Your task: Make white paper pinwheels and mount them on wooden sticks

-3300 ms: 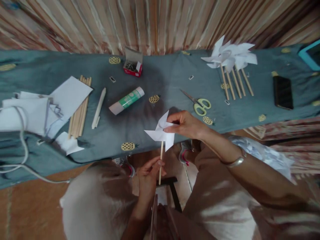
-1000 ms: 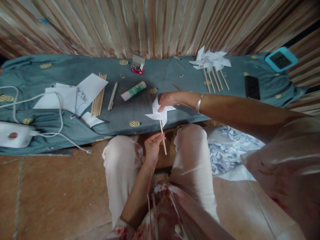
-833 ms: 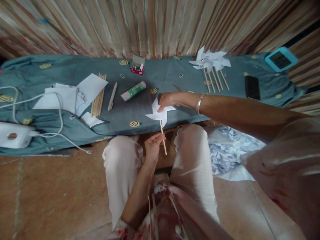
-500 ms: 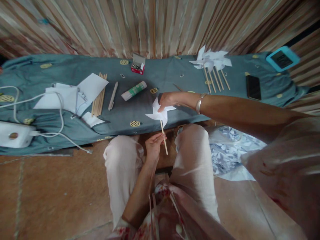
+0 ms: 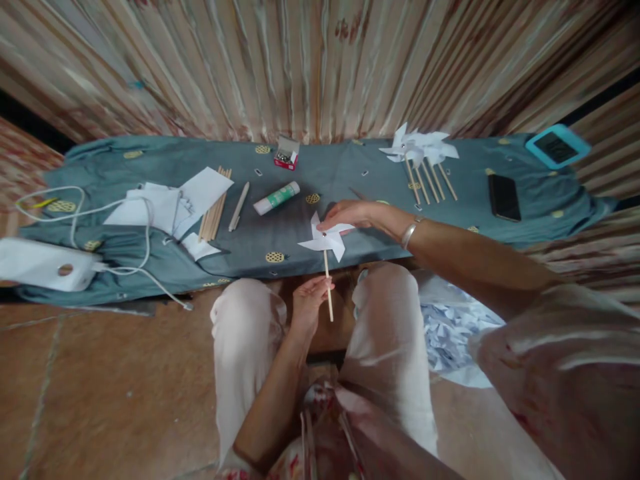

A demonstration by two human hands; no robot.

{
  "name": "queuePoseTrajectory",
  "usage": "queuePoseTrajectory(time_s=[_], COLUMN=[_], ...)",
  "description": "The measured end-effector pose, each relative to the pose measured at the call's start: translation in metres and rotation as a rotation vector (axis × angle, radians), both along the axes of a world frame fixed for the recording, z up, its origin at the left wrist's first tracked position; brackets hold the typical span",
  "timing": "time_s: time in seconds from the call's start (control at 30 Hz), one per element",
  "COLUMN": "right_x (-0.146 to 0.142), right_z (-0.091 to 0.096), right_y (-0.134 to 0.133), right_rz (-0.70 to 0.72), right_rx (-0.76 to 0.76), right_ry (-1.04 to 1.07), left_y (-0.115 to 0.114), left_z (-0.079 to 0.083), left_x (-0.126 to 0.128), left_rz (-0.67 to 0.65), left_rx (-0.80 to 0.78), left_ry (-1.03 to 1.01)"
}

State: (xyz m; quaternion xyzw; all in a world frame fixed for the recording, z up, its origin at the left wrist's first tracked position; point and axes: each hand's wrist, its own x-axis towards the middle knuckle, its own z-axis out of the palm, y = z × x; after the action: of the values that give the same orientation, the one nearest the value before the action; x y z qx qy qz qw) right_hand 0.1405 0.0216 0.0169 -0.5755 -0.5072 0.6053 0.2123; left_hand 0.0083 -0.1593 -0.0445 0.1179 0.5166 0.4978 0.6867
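Observation:
A white paper pinwheel (image 5: 324, 238) on a thin wooden stick (image 5: 328, 293) is upright over the near edge of the blue-grey cloth (image 5: 350, 160). My left hand (image 5: 307, 303) pinches the stick low down, between my knees. My right hand (image 5: 350, 215) reaches in from the right, its fingers closed on the pinwheel's upper right blade. A small pin head shows at the wheel's centre.
On the cloth lie several finished pinwheels (image 5: 419, 148), a glue stick (image 5: 277, 198), a red box of pins (image 5: 286, 158), spare sticks (image 5: 215, 213), white paper (image 5: 170, 203), a pen (image 5: 239, 207), a phone (image 5: 504, 197) and a blue-cased device (image 5: 557, 145). A white charger and cable (image 5: 45, 263) sit at the left.
My head has pulled back and up, so the cloth looks smaller and lower. Both hands have kept their hold on the pinwheel; the wheel's centre pin now shows.

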Motion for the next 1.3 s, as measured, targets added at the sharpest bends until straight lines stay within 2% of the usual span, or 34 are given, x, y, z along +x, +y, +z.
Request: queuePoseTrajectory(time_s=[0.03, 0.13, 0.2, 0.37, 0.57, 0.7, 0.83, 1.07, 1.3], right_x=[0.003, 0.011, 0.016, 0.026, 0.04, 0.055, 0.064, 0.058, 0.041], right_z=[0.001, 0.007, 0.013, 0.021, 0.014, 0.007, 0.009, 0.012, 0.012], right_y=[0.0, -0.001, -0.001, 0.0, 0.004, 0.01, 0.023, 0.042, 0.044], right_rz=[0.093, 0.114, 0.049, -0.223, -0.434, -0.593, -0.664, -0.684, -0.681], right_rx=[-0.104, -0.143, -0.105, -0.018, 0.104, 0.146, 0.167, 0.215, 0.261], right_ry=[-0.017, 0.038, 0.085, 0.302, 0.548, 0.606, 0.59, 0.592, 0.522], left_y=[0.001, 0.007, 0.013, 0.034, 0.071, 0.103, 0.127, 0.138, 0.155], left_z=[0.003, 0.012, 0.019, 0.035, 0.049, 0.049, 0.043, 0.027, 0.031], left_x=[-0.001, -0.004, -0.006, -0.008, 0.003, 0.018, 0.031, 0.025, 0.013], left_rz=[-0.003, -0.01, -0.013, -0.018, -0.083, -0.15, -0.192, -0.179, -0.145], left_rx=[0.008, 0.032, 0.047, 0.092, 0.177, 0.19, 0.184, 0.169, 0.224], left_ry=[-0.004, -0.012, -0.013, -0.013, -0.044, -0.039, -0.071, -0.02, 0.049])
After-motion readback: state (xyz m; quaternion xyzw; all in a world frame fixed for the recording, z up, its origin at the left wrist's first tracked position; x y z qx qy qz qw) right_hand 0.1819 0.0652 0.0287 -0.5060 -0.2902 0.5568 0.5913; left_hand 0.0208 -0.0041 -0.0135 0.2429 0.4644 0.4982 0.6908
